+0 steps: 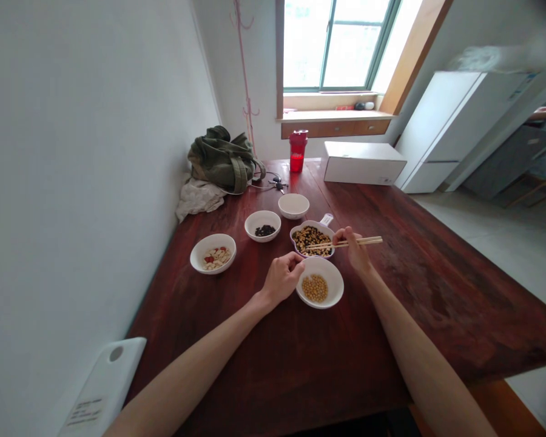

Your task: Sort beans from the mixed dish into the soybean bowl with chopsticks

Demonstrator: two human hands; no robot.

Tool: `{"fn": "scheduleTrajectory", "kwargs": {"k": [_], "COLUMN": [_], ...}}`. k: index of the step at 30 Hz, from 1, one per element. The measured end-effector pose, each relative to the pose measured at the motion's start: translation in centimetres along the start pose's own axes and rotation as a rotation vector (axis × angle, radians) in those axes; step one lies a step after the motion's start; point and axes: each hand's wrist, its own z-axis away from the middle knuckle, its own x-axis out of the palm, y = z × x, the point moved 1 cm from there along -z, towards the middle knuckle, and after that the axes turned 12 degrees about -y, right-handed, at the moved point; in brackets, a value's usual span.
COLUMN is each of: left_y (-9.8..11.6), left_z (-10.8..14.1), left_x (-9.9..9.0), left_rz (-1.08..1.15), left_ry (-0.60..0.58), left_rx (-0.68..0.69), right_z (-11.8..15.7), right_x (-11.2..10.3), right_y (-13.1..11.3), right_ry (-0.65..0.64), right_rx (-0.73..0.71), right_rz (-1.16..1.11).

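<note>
Wooden chopsticks [366, 241] are gripped in my right hand [352, 247], their tips down in a flower-shaped, purple-rimmed bowl [293, 233] of mixed dark and yellow beans [308, 235]. My left hand [284, 276] is closed at the left rim of a white bowl [335, 296], fingers against its edge. Soybeans [315, 287] lie in that bowl. Farther left, one white bowl [195, 260] contains pale pieces with a few red ones [216, 258]. Another white bowl [251, 229] holds small black beans or seeds [264, 230].
Behind these stands one more white bowl [293, 205]. At the table's far end are a red shaker bottle [296, 152], a white box [364, 164], keys [279, 184] and a green bag [222, 161] on a pale cloth [200, 199]. A wall [73, 152] borders the left side.
</note>
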Motion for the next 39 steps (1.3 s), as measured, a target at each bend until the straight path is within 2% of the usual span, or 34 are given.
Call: {"fn": "scheduleTrajectory", "kwargs": {"k": [23,32,39], "left_y": [-0.16,-0.28,-0.16], "left_z": [0.04,0.03,0.02], "left_x": [-0.01,0.08,0.04], "left_rz": [0.006,0.011,0.016], "left_ry": [-0.004,-0.001,-0.002], "left_rx": [0.010,0.004,-0.003], "right_z": [0.25,0.13,-0.04], "right_x": [-0.07,-0.62,-0.65], "right_y": [-0.66,-0.87,-0.38], "right_ry": [-0.013,0.101,-0.009], "right_rx": [-0.021,-0.029,-0.003], "right_rz": [0.059,-0.011,-0.069]}}
